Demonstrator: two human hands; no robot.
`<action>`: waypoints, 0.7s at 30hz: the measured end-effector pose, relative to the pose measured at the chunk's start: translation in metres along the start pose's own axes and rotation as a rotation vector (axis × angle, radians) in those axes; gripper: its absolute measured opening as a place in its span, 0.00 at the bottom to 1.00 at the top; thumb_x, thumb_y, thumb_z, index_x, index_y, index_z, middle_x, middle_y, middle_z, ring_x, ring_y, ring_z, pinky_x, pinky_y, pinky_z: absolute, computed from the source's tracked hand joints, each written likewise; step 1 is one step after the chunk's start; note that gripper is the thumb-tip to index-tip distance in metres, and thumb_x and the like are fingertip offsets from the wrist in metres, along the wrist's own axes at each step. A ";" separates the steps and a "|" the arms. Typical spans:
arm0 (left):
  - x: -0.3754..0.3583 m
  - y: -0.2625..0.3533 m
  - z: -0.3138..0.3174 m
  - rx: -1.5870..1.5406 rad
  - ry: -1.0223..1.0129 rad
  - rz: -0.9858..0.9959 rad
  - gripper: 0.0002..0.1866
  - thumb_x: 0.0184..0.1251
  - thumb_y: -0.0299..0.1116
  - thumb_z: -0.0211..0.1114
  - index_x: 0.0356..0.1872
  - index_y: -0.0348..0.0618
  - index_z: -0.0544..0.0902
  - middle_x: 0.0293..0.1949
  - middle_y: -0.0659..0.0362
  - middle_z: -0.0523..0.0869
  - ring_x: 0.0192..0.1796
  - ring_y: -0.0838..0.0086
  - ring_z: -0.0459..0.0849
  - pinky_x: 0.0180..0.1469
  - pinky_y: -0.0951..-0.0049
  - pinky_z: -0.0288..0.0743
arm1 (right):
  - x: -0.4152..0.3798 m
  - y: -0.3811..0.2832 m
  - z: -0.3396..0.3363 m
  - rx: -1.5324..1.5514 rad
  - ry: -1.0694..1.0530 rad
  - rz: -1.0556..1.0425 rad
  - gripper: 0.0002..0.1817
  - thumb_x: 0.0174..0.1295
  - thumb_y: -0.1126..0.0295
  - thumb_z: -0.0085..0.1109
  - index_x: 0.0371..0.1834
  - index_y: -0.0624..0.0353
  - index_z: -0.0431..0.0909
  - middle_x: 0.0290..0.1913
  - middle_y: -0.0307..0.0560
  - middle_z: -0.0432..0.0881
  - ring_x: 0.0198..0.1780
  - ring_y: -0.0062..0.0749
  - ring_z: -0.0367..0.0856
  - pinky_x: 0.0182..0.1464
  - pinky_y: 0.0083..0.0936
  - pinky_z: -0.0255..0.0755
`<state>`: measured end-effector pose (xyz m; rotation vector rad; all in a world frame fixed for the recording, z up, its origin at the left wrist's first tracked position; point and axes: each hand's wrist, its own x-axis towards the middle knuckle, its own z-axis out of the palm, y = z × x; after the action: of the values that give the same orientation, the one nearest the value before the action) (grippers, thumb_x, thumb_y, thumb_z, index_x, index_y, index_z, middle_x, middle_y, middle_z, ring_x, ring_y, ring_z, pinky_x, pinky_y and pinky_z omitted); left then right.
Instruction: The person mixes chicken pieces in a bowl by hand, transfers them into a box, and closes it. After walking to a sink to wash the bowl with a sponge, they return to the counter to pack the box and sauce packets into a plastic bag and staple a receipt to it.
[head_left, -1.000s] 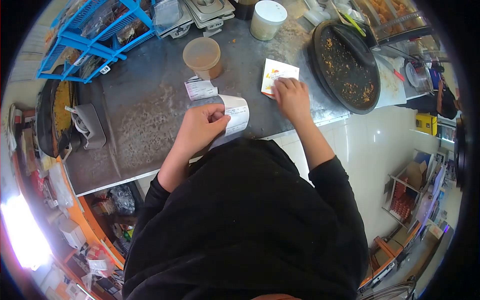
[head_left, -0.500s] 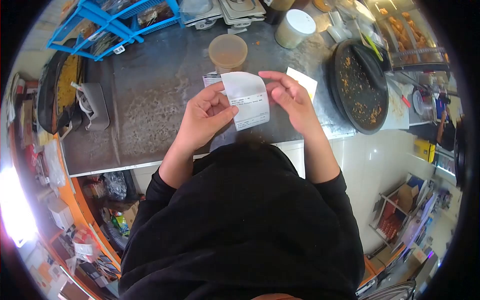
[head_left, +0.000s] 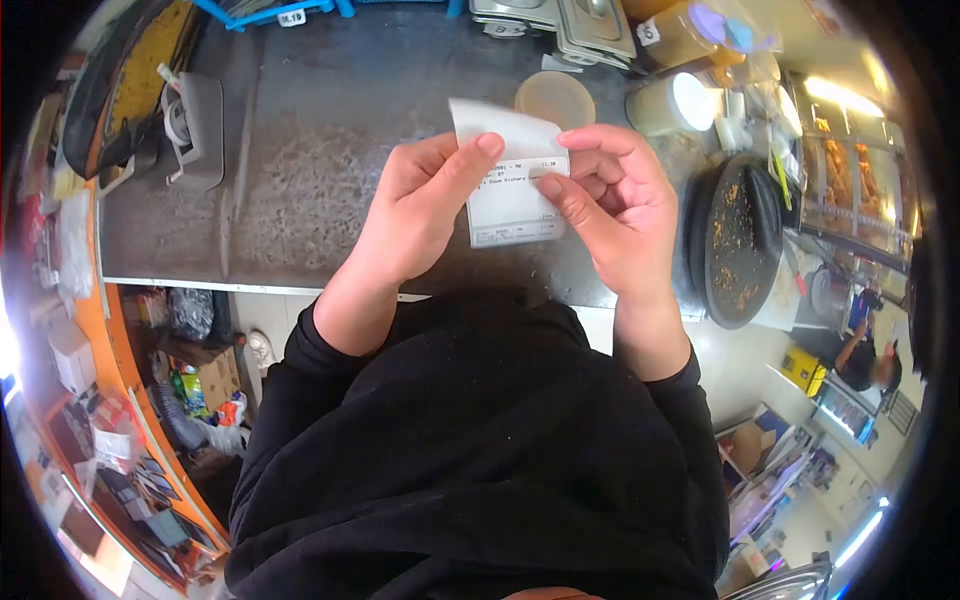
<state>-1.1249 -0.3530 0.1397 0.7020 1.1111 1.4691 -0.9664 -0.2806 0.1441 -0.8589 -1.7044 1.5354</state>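
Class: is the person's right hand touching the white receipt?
Touching. In the head view the right hand pinches the receipt's right edge between thumb and fingers, opposite the left hand.

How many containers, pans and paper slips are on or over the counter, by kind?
Paper slips: 1, the receipt, pinched by the left hand and right hand.
Lidded tubs: 2, the tan tub and the white-lidded tub.
Round dark pans: 1, the crumb-strewn pan.
Total: 4.
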 end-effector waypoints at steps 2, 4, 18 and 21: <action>0.002 0.002 -0.016 0.016 -0.020 -0.059 0.18 0.71 0.41 0.54 0.39 0.32 0.81 0.28 0.67 0.78 0.30 0.89 0.68 0.29 0.82 0.60 | 0.006 -0.005 0.008 -0.115 -0.011 0.044 0.13 0.53 0.78 0.64 0.43 0.57 0.79 0.34 0.34 0.81 0.36 0.19 0.78 0.40 0.18 0.72; 0.007 0.000 -0.027 0.041 -0.009 -0.121 0.17 0.70 0.39 0.55 0.38 0.32 0.82 0.29 0.67 0.80 0.31 0.88 0.71 0.30 0.83 0.63 | 0.012 -0.002 0.015 -0.279 -0.011 -0.053 0.11 0.52 0.76 0.65 0.40 0.56 0.81 0.36 0.38 0.82 0.36 0.23 0.80 0.39 0.20 0.73; 0.024 -0.027 -0.062 0.198 0.289 -0.183 0.17 0.66 0.40 0.59 0.33 0.33 0.83 0.25 0.66 0.80 0.25 0.86 0.72 0.24 0.80 0.64 | 0.050 0.011 0.044 -0.822 -0.145 -0.452 0.08 0.44 0.77 0.65 0.27 0.56 0.77 0.38 0.40 0.76 0.42 0.39 0.75 0.45 0.34 0.69; 0.036 -0.035 -0.079 -0.023 0.362 -0.273 0.19 0.66 0.44 0.58 0.30 0.35 0.83 0.21 0.65 0.78 0.21 0.84 0.71 0.20 0.79 0.61 | 0.057 0.001 0.048 -0.742 -0.211 -0.452 0.07 0.47 0.79 0.64 0.28 0.58 0.77 0.38 0.40 0.77 0.40 0.35 0.78 0.43 0.29 0.71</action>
<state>-1.1888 -0.3407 0.0719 0.2559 1.4018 1.4000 -1.0378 -0.2592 0.1423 -0.5877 -2.4745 0.6984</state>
